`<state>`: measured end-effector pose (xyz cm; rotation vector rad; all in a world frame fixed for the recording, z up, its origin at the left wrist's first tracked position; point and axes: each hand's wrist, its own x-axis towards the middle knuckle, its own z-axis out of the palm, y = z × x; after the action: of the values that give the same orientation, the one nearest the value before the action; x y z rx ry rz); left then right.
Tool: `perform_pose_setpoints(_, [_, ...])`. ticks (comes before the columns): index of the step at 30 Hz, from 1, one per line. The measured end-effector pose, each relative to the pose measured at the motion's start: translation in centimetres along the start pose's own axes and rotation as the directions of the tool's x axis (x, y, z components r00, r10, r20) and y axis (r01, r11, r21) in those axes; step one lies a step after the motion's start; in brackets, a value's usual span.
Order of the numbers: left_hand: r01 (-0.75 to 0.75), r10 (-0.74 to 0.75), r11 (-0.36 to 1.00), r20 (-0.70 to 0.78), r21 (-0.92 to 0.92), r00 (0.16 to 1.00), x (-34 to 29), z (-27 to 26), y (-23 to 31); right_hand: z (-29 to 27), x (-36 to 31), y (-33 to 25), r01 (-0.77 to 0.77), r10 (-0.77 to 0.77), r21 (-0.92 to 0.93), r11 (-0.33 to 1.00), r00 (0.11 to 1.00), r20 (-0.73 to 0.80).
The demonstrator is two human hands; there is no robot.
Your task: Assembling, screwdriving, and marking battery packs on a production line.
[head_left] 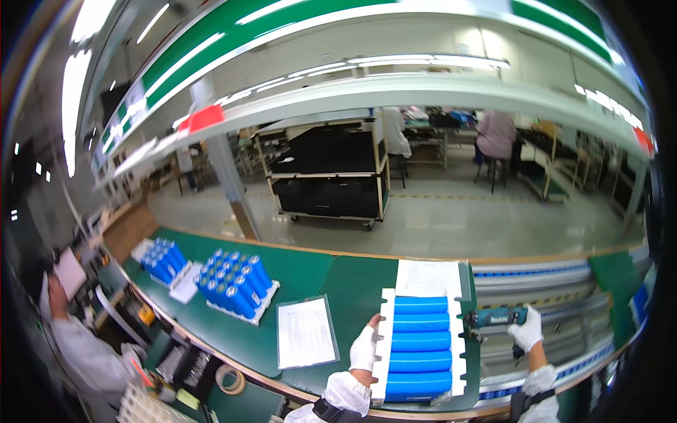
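In front of me stands a battery pack (421, 342), a row of several blue cylindrical cells between two white notched plastic holders. My left hand (363, 348), in a white glove with bare fingertips, is closed on the left holder's edge. A teal and black power screwdriver (499, 317) lies level in my right hand (525, 331), also white-gloved and wrapped round it. Its tip points left, at the right holder's edge; whether it touches a screw I cannot tell.
Blue cells in white holders (236, 285) stand left on the green table (303, 271), with another cell block (163, 261) beyond. Sleeved paper sheets (307, 331) lie nearby. A roller conveyor (543, 282) runs at right. A tape roll (230, 380) and a co-worker's sleeve (88, 359) are at lower left.
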<state>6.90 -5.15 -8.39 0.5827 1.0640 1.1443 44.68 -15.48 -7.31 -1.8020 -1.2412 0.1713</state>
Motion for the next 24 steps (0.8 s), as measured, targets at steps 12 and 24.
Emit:
perform_pose_setpoints(12, [0.315,-0.048,0.691,0.393,-0.650,0.918,0.7,-1.0,0.6,0.7,0.0,1.4,-0.171,0.150,0.209,0.963,0.982,0.113])
perform_pose_setpoints(24, [0.386,-0.011,0.549,0.455,-0.742,0.890,3.7,-3.4,-5.1,0.5,-0.5,1.5,-0.170,0.137,0.252,0.953,0.980,0.141])
